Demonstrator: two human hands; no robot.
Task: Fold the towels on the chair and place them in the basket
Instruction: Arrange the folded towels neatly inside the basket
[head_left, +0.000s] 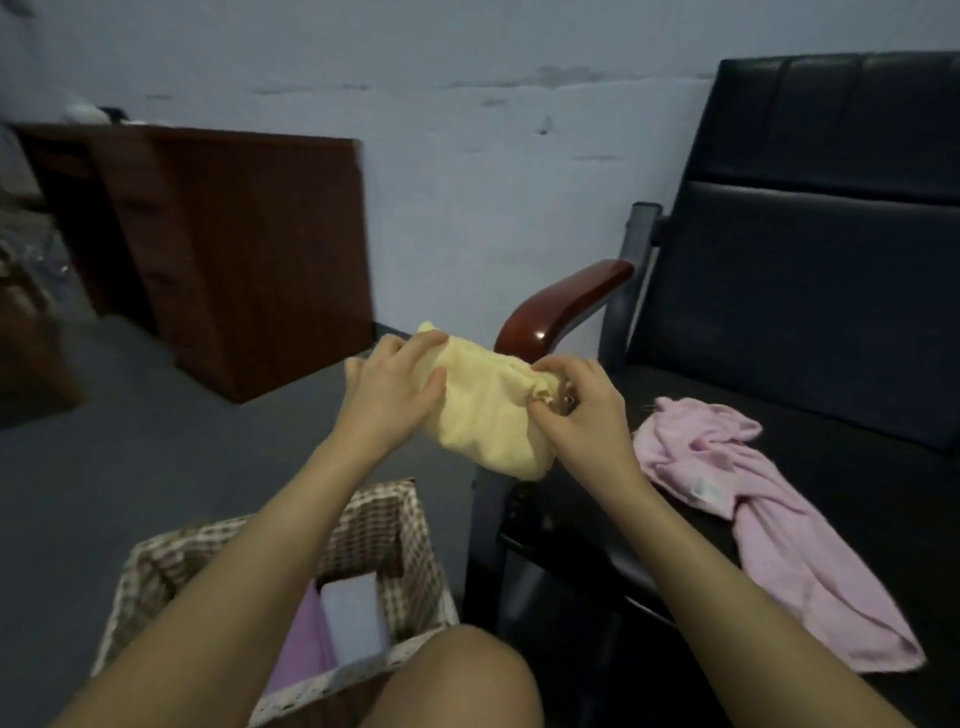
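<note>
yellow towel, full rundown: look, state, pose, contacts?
The yellow towel is pale yellow, soft terry-like cloth, bunched into a compact, rumpled bundle rather than a flat fold. It is held in the air in front of the chair's wooden armrest, above the gap between the basket and the chair seat. The left hand holds its left end, thumb on the front. The right hand pinches gathered cloth at its right end. Nothing else touches it.

- A yellow towel (485, 415) is held in the air by the left hand (395, 387) and pinched by the right hand (582, 410).
- A pink towel (769, 519) is spread, unfolded, on the black chair (810, 291).
- Folded cloths are seen inside the checked basket (374, 525).
</note>
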